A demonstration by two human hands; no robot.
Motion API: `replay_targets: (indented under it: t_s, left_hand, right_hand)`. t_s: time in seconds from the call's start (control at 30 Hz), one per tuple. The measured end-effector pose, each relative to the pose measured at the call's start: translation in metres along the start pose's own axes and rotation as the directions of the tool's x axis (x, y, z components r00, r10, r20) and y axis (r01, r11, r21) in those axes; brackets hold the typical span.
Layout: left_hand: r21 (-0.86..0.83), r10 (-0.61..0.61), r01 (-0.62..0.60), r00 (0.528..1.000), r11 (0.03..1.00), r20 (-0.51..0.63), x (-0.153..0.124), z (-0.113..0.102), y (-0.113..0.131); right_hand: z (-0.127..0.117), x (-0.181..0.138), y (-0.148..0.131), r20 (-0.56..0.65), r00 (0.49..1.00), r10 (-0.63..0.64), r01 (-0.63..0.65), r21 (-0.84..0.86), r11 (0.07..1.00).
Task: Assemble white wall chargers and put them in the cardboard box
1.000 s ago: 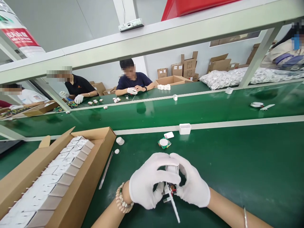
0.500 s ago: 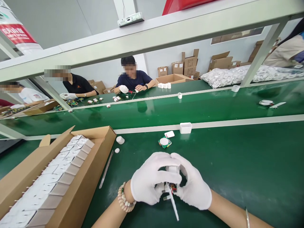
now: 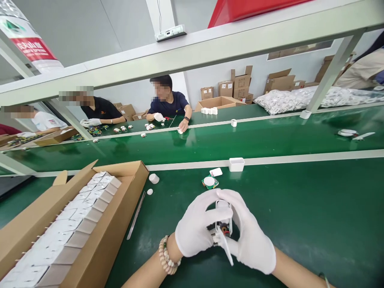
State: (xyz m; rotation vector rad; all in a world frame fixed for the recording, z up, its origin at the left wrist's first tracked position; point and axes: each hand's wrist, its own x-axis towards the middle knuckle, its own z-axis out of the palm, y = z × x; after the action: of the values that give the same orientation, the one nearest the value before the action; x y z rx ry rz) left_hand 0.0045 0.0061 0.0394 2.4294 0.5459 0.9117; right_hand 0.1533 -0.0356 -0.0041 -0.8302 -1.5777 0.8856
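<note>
Gloved in white, my left hand (image 3: 195, 228) and my right hand (image 3: 254, 240) close together around a small white plastic housing (image 3: 223, 204). Dark parts and red wire show inside its near opening. A white panel (image 3: 227, 249) with metal prongs hangs from that opening, tilted toward me. Left fingers reach across the housing; the right hand wraps its far and right sides. Beyond the hands lies a green circuit board (image 3: 210, 182) with a white disc on it. Beside it are a flat white plate (image 3: 216, 172) and a white open-topped box (image 3: 237, 165).
At left stands a cardboard box (image 3: 120, 212) with rows of white housings. Metal tweezers (image 3: 136, 216), a white cylinder (image 3: 154, 178) and a small white disc (image 3: 150, 192) lie beside it. A green conveyor belt (image 3: 270, 138) crosses behind, with co-workers on its far side.
Both hands have shifted slightly right with the housing, and the hanging panel sits closer to its opening. Across the belt, a co-worker's hand has reached onto it at a small white piece.
</note>
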Motion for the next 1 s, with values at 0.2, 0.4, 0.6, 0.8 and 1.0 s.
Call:
replay_targets:
  t_s: [0.2,0.4,0.6,0.8,1.0]
  left_hand:
    - [0.014,0.083,-0.082,0.971,0.997,-0.223,-0.016,0.001,-0.019]
    - [0.02,0.126,-0.125,0.978,0.992,-0.164,-0.013,0.0,-0.015]
    - [0.066,0.196,-0.19,0.975,0.98,-0.102,-0.011,0.003,-0.018]
    - [0.108,0.188,-0.179,0.979,0.978,-0.081,-0.014,0.004,-0.021]
    - [0.098,0.154,-0.147,0.986,0.984,-0.064,-0.017,0.004,-0.024]
  right_hand:
    - [-0.019,0.02,-0.022,0.3,0.948,0.108,-0.256,0.516,0.818]
    - [-0.023,0.023,-0.021,0.392,0.892,0.226,-0.427,0.564,0.707]
    - [-0.015,0.015,-0.011,0.377,0.869,0.319,-0.479,0.481,0.734]
    - [-0.015,0.016,-0.006,0.326,0.889,0.321,-0.445,0.453,0.772]
    - [-0.016,0.017,-0.005,0.304,0.866,0.398,-0.498,0.438,0.749]
